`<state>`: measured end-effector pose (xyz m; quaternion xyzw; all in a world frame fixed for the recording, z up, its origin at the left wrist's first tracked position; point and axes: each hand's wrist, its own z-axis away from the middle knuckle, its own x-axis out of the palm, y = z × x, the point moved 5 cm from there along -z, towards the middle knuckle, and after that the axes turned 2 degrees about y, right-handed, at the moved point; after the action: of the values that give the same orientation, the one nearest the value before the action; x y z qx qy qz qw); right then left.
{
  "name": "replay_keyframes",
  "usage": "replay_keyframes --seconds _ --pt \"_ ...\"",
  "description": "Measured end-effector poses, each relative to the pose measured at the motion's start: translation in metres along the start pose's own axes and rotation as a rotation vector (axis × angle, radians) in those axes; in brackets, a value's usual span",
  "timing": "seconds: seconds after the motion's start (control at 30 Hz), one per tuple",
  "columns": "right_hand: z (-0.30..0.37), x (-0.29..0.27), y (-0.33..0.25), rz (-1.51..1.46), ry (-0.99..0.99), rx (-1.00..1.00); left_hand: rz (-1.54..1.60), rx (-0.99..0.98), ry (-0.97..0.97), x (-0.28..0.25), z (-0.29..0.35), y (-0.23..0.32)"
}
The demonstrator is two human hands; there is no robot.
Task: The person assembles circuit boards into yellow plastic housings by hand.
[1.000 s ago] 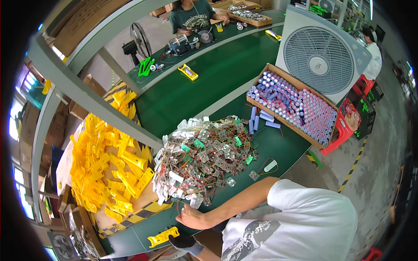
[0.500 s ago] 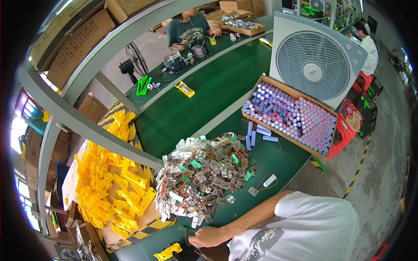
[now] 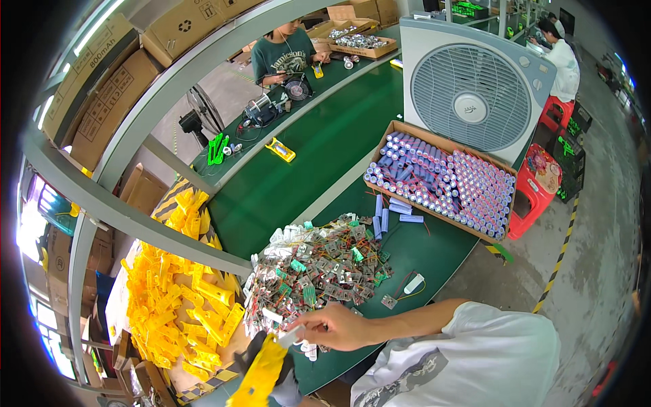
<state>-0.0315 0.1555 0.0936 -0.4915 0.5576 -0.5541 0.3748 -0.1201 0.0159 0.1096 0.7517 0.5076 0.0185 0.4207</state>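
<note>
At the lower edge my left hand (image 3: 286, 381), in a dark grey glove, holds a long yellow plastic casing (image 3: 259, 374), which is blurred by motion. My bare right hand (image 3: 342, 327) pinches a small white piece (image 3: 291, 336) at the casing's upper end. Whether the two parts touch or one only overlaps the other, I cannot tell. Just beyond my right hand lies a heap of small wired circuit boards (image 3: 339, 261) with white pieces among them. One wired board (image 3: 388, 302) with a white piece (image 3: 413, 283) lies apart, to the right of the heap.
Yellow casings (image 3: 159, 298) pile up at the left. A carton of purple battery cells (image 3: 475, 186) stands at the right before a box fan (image 3: 471, 98), with several loose cells (image 3: 384, 220) beside it. One yellow casing (image 3: 281, 150) lies on the green belt (image 3: 325, 146). Across it sits a person (image 3: 288, 54).
My right hand has moved up toward the heap; the wired board seen at it before no longer shows there. My left hand has raised the yellow casing into fuller view. The whole view shifted slightly.
</note>
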Motion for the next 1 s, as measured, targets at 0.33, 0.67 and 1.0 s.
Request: replay_keyframes --seconds 0.33,0.67,1.0 --pt "0.03 -0.037 -0.018 0.634 0.452 -0.463 -0.222 0.425 -0.29 0.046 -0.047 0.041" --pt "0.029 -0.029 0.028 -0.914 -0.275 -0.034 0.279 0.175 -0.248 0.066 -0.043 0.015" --pt "0.027 -0.023 0.036 -1.183 -0.174 0.011 0.578 0.025 -0.225 0.086 -0.044 0.012"
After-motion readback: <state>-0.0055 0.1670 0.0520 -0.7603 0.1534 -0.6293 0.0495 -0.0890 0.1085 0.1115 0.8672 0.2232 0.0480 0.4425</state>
